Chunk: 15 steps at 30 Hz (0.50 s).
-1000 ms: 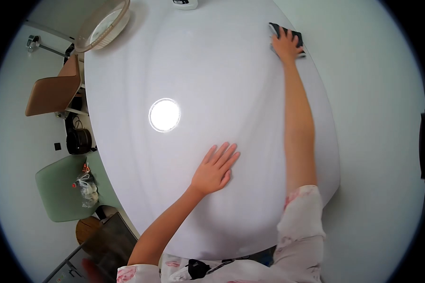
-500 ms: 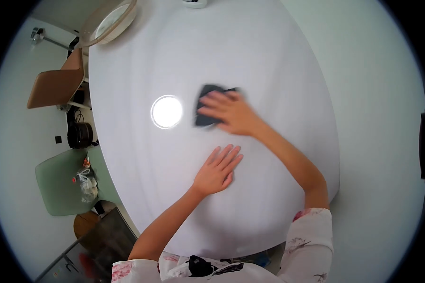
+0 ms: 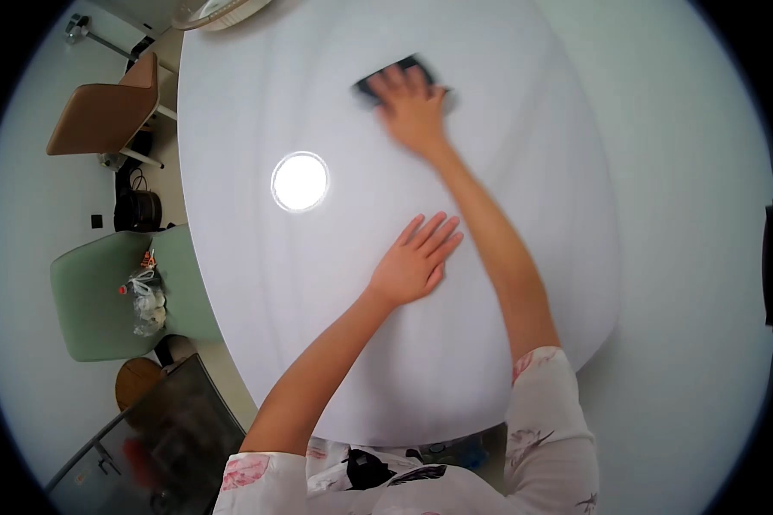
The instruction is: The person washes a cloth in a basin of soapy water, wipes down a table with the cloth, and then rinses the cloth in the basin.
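A dark grey cloth [image 3: 411, 63] lies flat on the glossy white table [image 3: 489, 120], toward its far side. My right hand [image 3: 414, 112] presses on it from above, fingers over the cloth and thumb at its right edge; the fingers and cloth are slightly blurred. Much of the cloth is hidden beneath that hand. Nearer to me, my left hand [image 3: 410, 264] rests open on the tabletop, palm down and holding nothing, its fingers pointing up and to the right.
At the table's far left edge stands a round bowl-like dish [image 3: 219, 13], partly cut off. A brown chair [image 3: 103, 120] and a green chair [image 3: 99, 296] holding a plastic bag [image 3: 149, 300] stand left of the table. A pale wall [image 3: 678, 257] borders its right side. A round light reflection [image 3: 300, 182] shines on the surface.
My right hand has moved the cloth away from me, toward the table's far side. My view has shifted forward slightly, and the left hand remains open on the table.
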### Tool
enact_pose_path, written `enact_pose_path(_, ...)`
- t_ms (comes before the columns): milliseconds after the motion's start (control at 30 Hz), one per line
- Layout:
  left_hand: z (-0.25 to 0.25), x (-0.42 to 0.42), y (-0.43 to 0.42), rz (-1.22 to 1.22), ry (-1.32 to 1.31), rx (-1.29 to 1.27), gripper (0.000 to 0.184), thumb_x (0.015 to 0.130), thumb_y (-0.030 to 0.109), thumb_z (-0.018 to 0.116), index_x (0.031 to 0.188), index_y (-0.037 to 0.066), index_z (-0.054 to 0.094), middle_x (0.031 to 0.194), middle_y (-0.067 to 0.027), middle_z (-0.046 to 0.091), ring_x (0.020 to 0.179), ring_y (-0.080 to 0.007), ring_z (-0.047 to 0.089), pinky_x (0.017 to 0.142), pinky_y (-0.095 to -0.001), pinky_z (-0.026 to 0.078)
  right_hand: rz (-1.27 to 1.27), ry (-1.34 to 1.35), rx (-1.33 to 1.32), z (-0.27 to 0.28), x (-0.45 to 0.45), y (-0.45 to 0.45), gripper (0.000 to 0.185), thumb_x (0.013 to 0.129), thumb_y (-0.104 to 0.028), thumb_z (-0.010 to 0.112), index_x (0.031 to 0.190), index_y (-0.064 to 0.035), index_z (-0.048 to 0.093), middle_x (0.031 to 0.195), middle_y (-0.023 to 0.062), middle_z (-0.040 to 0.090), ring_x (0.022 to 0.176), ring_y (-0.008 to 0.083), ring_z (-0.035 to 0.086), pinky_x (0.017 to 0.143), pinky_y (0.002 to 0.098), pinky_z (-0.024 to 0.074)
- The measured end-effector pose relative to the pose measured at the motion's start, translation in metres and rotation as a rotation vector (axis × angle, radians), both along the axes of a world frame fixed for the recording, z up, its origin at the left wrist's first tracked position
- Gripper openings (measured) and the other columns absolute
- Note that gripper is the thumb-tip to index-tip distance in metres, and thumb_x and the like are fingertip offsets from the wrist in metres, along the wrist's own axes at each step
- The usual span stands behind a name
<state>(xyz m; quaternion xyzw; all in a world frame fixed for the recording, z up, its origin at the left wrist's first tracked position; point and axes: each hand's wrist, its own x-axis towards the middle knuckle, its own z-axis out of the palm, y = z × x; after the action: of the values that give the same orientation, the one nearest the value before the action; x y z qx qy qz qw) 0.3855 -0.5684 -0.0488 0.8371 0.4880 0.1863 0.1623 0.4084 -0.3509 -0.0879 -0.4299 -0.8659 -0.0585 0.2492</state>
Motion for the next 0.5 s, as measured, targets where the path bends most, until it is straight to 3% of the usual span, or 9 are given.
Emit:
enact_pose_path(100, -0.013, -0.002, -0.001, -0.026, -0.040, 0.040, 0.048, 0.082, 0.019, 0.047, 0.129, 0.007, 0.040, 0.138, -0.0087, 0.034, 0.128, -0.0255, 0.030, 0.107, -0.0423, 0.022, 0.253, -0.011, -0.176, 0.006, -0.039, -0.085, 0.055, 0.078, -0.032, 0.058, 0.130, -0.0270, 0.040, 0.140, 0.0017, 0.030, 0.128, 0.0309, 0.024, 0.093, 0.0586, 0.0232)
enact_pose_path(267, -0.031, -0.003, -0.010, -0.143, -0.181, 0.038, 0.038, 0.085, 0.017, 0.042, 0.120, 0.003, 0.047, 0.133, -0.0104, 0.040, 0.126, -0.0276, 0.033, 0.105, -0.0429, 0.024, 0.519, -0.095, -0.350, 0.029, 0.000, -0.146, 0.061, 0.077, -0.030, 0.060, 0.133, -0.0291, 0.037, 0.143, -0.0004, 0.027, 0.132, 0.0261, 0.023, 0.101, 0.0503, 0.0204)
enact_pose_path(333, -0.036, 0.005, -0.025, -0.083, -0.131, -0.153, 0.031, 0.083, 0.011, 0.044, 0.112, 0.004, 0.052, 0.130, -0.0102, 0.043, 0.124, -0.0271, 0.035, 0.104, -0.0435, 0.025, 0.387, -0.118, -0.346, 0.033, 0.038, -0.145, 0.061, 0.077, -0.028, 0.061, 0.133, -0.0291, 0.038, 0.143, -0.0010, 0.029, 0.132, 0.0232, 0.023, 0.101, 0.0481, 0.0214)
enact_pose_path(433, -0.008, -0.009, -0.072, -0.092, -0.168, -0.005, 0.032, 0.077, 0.003, 0.050, 0.108, 0.006, 0.054, 0.128, -0.0099, 0.044, 0.123, -0.0258, 0.037, 0.104, -0.0449, 0.025, 0.068, 0.065, -0.283, 0.032, 0.115, -0.119, 0.054, 0.077, -0.024, 0.058, 0.129, -0.0202, 0.043, 0.136, 0.0057, 0.037, 0.127, 0.0255, 0.030, 0.099, 0.0485, 0.0240)
enact_pose_path(500, 0.004, -0.039, -0.110, -0.059, -0.196, -0.049, 0.037, 0.071, -0.003, 0.055, 0.106, 0.008, 0.056, 0.127, -0.0094, 0.044, 0.121, -0.0257, 0.038, 0.103, -0.0458, 0.026, -0.419, -0.036, -0.204, 0.022, 0.156, -0.106, 0.053, 0.080, -0.031, 0.054, 0.130, -0.0212, 0.041, 0.137, 0.0071, 0.036, 0.128, 0.0270, 0.029, 0.097, 0.0518, 0.0246)
